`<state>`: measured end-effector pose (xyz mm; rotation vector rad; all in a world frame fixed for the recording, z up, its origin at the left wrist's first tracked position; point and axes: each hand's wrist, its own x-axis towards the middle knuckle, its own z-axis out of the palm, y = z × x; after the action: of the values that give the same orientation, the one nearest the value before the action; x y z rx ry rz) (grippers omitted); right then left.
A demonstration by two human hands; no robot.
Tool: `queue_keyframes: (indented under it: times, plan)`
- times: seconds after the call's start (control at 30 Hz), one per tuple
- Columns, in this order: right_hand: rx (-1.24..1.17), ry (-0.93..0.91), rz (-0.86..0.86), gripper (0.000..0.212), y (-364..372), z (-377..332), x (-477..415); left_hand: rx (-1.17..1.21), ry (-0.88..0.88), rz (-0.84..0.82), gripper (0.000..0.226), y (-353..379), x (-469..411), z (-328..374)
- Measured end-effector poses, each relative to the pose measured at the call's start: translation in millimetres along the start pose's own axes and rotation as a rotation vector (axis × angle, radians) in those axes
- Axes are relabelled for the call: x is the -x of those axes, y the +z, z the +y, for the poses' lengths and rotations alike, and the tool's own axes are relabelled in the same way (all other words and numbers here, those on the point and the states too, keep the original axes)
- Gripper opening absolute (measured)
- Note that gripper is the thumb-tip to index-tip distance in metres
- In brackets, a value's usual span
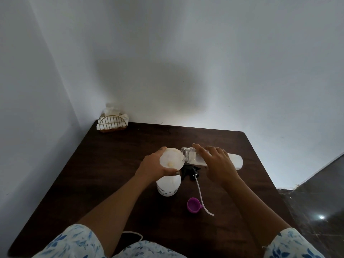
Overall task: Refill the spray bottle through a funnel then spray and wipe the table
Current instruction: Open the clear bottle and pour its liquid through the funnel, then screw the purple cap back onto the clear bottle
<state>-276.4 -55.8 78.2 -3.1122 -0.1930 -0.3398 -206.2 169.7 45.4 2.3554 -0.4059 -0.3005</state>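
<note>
A white spray bottle (168,187) stands upright in the middle of the dark table (111,164), with a white funnel (171,158) set in its neck. My left hand (154,165) grips the funnel's rim. My right hand (216,164) holds a clear plastic bottle (232,160) tipped on its side, its open mouth at the funnel's edge and whitish liquid inside. The black spray head (191,171) with its long white tube (202,200) lies on the table just right of the spray bottle.
A purple cap (193,205) sits near the tube's end. A gold wire napkin holder (113,122) with white napkins stands in the far left corner by the wall. The table's right edge drops to a dark floor (316,211).
</note>
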Motion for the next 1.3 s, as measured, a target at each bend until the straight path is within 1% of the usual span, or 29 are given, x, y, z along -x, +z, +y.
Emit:
queue_keyframes:
  times: [0.13, 0.27, 0.4, 0.47, 0.53, 0.6, 0.67, 0.73, 0.8, 0.87, 0.93, 1.0, 1.1, 1.17, 1.23, 1.3]
  plan:
    - [-0.087, 0.032, -0.001, 0.089, 2.5, -4.4, 2.8, -0.041, 0.0, 0.005, 0.112, -1.6, 2.5, 0.4]
    - [-0.187, 0.069, 0.02, 0.087, 7.3, -9.4, 6.5, -0.157, 0.018, 0.021, 0.109, -2.2, 5.8, 2.0]
    - [-0.27, 0.111, 0.005, 0.09, 13.2, -14.5, 11.0, -0.263, 0.012, 0.036, 0.112, -3.2, 9.7, 5.0]
    - [-0.308, 0.138, -0.003, 0.09, 16.0, -16.8, 12.9, -0.373, 0.024, 0.083, 0.115, -3.1, 11.6, 5.0]
    - [-0.36, 0.175, 0.002, 0.091, 18.6, -19.1, 15.0, -0.496, 0.049, 0.167, 0.121, -2.8, 13.1, 6.0]
    - [-0.422, 0.21, 0.014, 0.091, 20.2, -20.9, 17.0, -0.516, 0.092, 0.25, 0.122, -3.3, 14.9, 10.0]
    - [-0.498, 0.239, 0.027, 0.09, 19.7, -22.1, 18.9, -0.443, 0.199, 0.321, 0.112, -2.8, 16.7, 16.5]
    - [-0.584, 0.254, 0.053, 0.089, 17.1, -23.0, 21.2, -0.315, 0.338, 0.352, 0.093, -0.5, 19.9, 27.2]
    - [-0.657, 0.249, 0.102, 0.089, 12.2, -24.6, 24.1, -0.197, 0.436, 0.336, 0.076, 3.7, 23.6, 41.6]
    - [-0.717, 0.243, 0.133, 0.088, 6.0, -25.9, 27.3, -0.08, 0.486, 0.301, 0.065, 7.8, 27.2, 57.6]
    - [-0.78, 0.225, 0.143, 0.087, 0.0, -27.1, 30.6, 0.055, 0.509, 0.257, 0.057, 10.2, 30.5, 71.9]
    - [-0.819, 0.198, 0.141, 0.088, -5.5, -30.2, 33.3, 0.209, 0.49, 0.171, 0.052, 12.7, 32.6, 81.3]
    - [-0.858, 0.18, 0.164, 0.09, -11.1, -34.0, 37.0, 0.398, 0.405, 0.035, 0.057, 16.2, 33.1, 92.4]
    - [-0.897, 0.175, 0.186, 0.091, -14.1, -33.2, 39.1, 0.455, 0.382, 0.021, 0.055, 17.2, 31.7, 97.5]
    - [-0.957, 0.162, 0.164, 0.094, -14.5, -29.7, 42.4, 0.456, 0.372, 0.025, 0.053, 16.4, 30.0, 100.8]
    - [-1.115, 0.187, 0.117, 0.102, -5.9, -21.5, 50.1, 0.442, 0.375, 0.041, 0.05, 16.8, 29.6, 102.8]
